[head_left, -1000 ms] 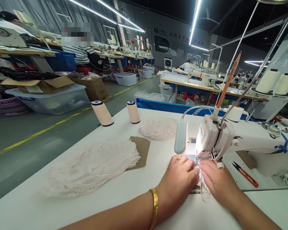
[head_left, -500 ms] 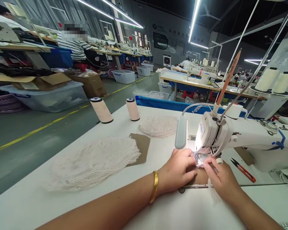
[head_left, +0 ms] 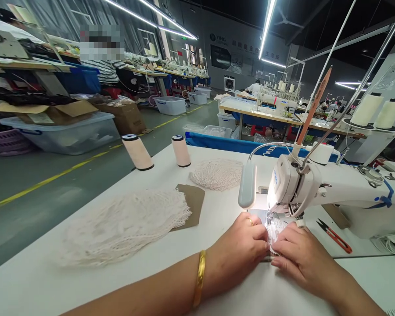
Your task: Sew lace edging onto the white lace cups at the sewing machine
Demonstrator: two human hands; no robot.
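A strip of white lace (head_left: 275,231) lies under the lit needle area of the white sewing machine (head_left: 285,186). My left hand (head_left: 242,241), with a gold bangle at the wrist, is closed on the lace's left edge. From the right, my right hand (head_left: 301,254) pinches the same strip, its fingertips close to the left ones. Both hands rest just in front of the presser foot, which is partly hidden. Orange-handled thread snips (head_left: 338,239) lie to the right of my right hand.
On the table's left are a large lace pile (head_left: 125,226) over brown card (head_left: 193,204) and a smaller lace pile (head_left: 217,174). Two thread cones (head_left: 138,152) stand behind. A grey lamp (head_left: 247,184) hangs beside the machine head. A person in stripes (head_left: 103,70) sits across the aisle.
Both hands have drawn back from the needle toward me. More of the white lace now shows between them, and the strip that hung below my right hand is out of sight.
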